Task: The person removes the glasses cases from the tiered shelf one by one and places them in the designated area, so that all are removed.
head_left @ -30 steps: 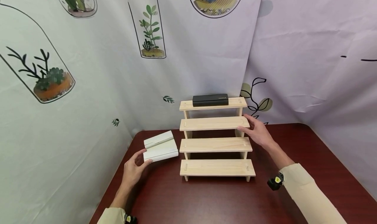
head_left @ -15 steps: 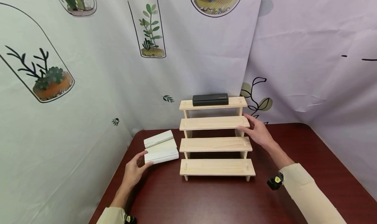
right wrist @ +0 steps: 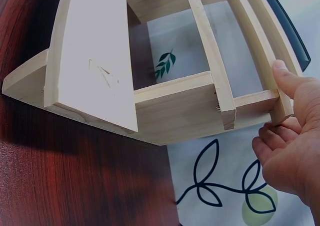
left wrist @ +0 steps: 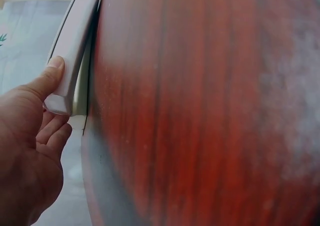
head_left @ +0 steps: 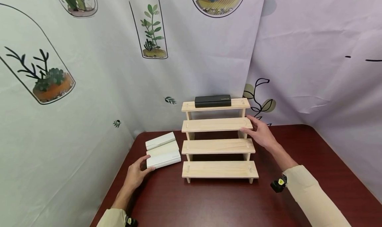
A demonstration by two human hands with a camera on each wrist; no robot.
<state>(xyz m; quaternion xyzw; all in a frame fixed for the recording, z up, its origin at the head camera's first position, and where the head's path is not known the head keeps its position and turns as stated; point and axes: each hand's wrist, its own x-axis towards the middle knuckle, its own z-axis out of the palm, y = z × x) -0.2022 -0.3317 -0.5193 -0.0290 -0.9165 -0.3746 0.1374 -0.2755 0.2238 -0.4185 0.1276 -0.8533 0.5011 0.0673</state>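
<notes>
Here, the nearer white box [head_left: 163, 155] lies flat on the dark red table [head_left: 215, 203], just left of the wooden step shelf [head_left: 219, 139], and a second white box [head_left: 160, 140] lies right behind it, touching or almost touching. The left hand [head_left: 135, 174] grips the front left corner of the nearer box: in the left wrist view the thumb [left wrist: 47, 80] presses on the top edge and the other fingers curl below the corner (how far they go under is hidden). So the grip is narrow and it holds only one end of the box.

The right hand [head_left: 261, 134] is at the right end of the shelf's second tier from the top. The thumb [right wrist: 285, 80] lies on the board's end and the fingers curl below it, so it pinches the board lightly. A black box [head_left: 213, 101] lies on the top tier, a little left of the middle.

I think some risks come from this position. Because the left hand holds the white box by only one corner, the box may turn or slip out if it is lifted, and its far end may drag against the second white box and push it. Also the shelf looks light; if the right hand pulls or tilts the tier, the shelf could shift on the table and the black box could slide off the top.
</notes>
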